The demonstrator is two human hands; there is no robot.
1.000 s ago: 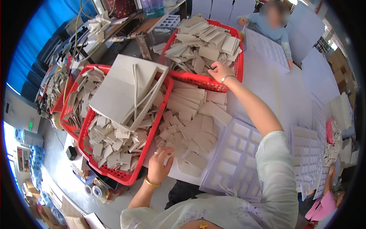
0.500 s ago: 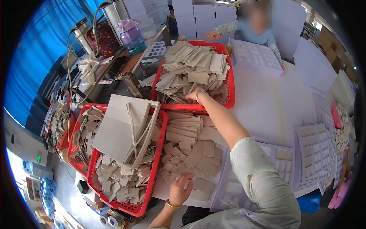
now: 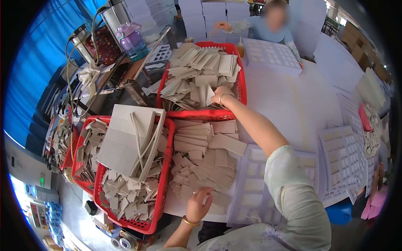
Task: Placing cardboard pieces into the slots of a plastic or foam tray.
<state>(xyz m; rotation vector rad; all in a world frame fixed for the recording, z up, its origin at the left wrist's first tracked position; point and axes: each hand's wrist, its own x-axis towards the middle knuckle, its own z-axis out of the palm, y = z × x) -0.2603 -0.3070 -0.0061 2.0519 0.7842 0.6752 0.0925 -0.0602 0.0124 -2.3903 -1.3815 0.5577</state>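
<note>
While my right hand (image 3: pixel 218 96) reaches far out over the table, it sinks into the far red basket (image 3: pixel 240 90), fingers curled down among the stacked beige card pieces (image 3: pixel 197 75); whether they actually clamp a piece I cannot tell, the knuckles hide it. My left hand (image 3: pixel 199 205) sits close to my body, fingers spread and lying flat on the loose heap of beige card pieces (image 3: pixel 205 163) piled on the table between the baskets and the tray, gripping nothing. The two hands are well apart, one near, one far. Just right of that heap lies a white moulded tray (image 3: pixel 255 184) with rectangular pockets, my right forearm crossing above it. To my left, a near red basket (image 3: pixel 165 167) holds more cut pieces under a big grey board (image 3: pixel 121 142) and long strips. A purple water bottle (image 3: pixel 133 41) stands beyond it. Across the table another person's hand (image 3: pixel 224 26) rests by tall white stacks (image 3: pixel 217 12).
</note>
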